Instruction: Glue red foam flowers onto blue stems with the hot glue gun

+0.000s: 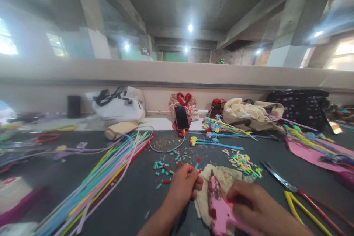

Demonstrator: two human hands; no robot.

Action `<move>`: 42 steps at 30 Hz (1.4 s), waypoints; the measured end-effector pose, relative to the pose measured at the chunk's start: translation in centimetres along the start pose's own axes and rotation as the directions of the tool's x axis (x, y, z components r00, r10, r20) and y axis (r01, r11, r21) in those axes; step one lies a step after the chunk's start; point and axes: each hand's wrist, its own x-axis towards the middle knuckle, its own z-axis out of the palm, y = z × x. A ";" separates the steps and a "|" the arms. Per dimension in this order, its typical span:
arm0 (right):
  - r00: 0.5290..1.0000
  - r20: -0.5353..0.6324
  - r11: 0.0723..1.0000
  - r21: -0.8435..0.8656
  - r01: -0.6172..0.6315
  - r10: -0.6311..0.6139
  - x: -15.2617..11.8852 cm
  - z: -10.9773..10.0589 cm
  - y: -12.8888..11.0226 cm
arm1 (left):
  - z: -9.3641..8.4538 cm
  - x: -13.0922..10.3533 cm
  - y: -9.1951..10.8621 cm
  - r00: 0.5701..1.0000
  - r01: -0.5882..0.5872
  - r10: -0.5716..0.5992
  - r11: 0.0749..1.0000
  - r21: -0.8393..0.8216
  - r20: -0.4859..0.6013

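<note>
My left hand (186,182) is closed in a pinch on a thin blue stem (196,165) with a small red piece at its tip. A pink glue gun (218,206) lies over a crumpled beige cloth (203,191), its nozzle pointing away from me. Against the gun's right side is my right hand (253,201), blurred, fingers curled; whether it grips the gun is unclear. Short green and red pieces (163,167) are scattered beyond my left hand. Cream, yellow and green pieces (245,162) lie beyond the cloth.
Long coloured stems (105,180) spread across the left. Scissors (287,184) and yellow-handled pliers lie at right. Finished flower-like stems (215,129), a phone (181,118) on a cable, a white bag (118,105) and a cloth bag (251,116) stand towards the back.
</note>
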 end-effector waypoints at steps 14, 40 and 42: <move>0.991 0.131 0.920 -0.386 0.063 -0.013 -1.4 0.9 -1.2 | 0.1 -0.2 0.3 1.000 -0.003 0.003 1.000 0.010 0.028; 0.991 -0.110 0.591 0.805 0.042 0.080 0.7 -0.9 1.2 | -1.8 0.4 0.9 0.999 -0.050 0.050 0.991 -0.125 -0.006; 0.993 -0.114 0.669 0.740 0.063 0.033 0.8 -0.6 0.3 | -1.9 0.5 0.8 0.996 -0.085 0.086 0.985 -0.150 -0.003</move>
